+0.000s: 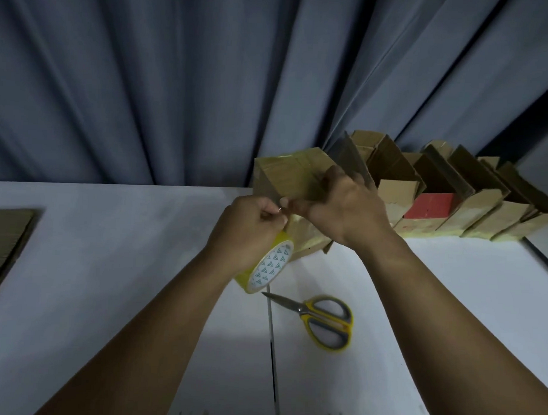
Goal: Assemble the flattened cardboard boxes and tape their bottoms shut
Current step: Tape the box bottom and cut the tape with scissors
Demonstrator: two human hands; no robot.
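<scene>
A person's 2 hands work above a white table. The left hand, fingers curled, grips a yellow tape roll that hangs under it. At its 1 o'clock, the right hand curls its fingers over the near side of a box held tilted off the tabletop, thumb tips nearly meeting. Scissors lie shut at the roll's 5 o'clock. A row of boxes stands at the table's 2 o'clock against a blue curtain. Flat cardboard lies at 9 o'clock.
</scene>
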